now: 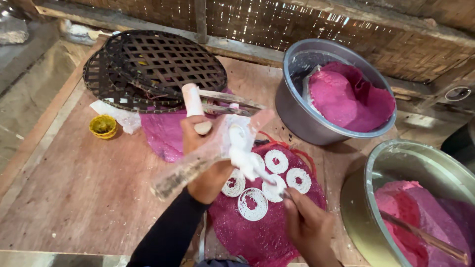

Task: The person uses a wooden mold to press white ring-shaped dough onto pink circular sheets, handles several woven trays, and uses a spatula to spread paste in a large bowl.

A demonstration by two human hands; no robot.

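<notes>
The left hand (pixel 205 148) is gripping a tilted piping bag (pixel 217 148). Its nozzle is pointing down-right at white rings (pixel 276 161) on the pink mesh (pixel 262 232). The right hand (pixel 309 227), nearer them, is pinching a thin stick (pixel 269 178).

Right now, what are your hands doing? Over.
Left hand grips white press tool above pink mesh mat. Right hand pinches white dough strand. White lacy rings on mat. Nothing blocking.

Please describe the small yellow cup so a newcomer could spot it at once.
Start at the stack of dark woven trays at the back of the wooden table. Just left of and below them sits the small yellow cup, the only yellow thing among pink mesh and metal bowls.
</notes>
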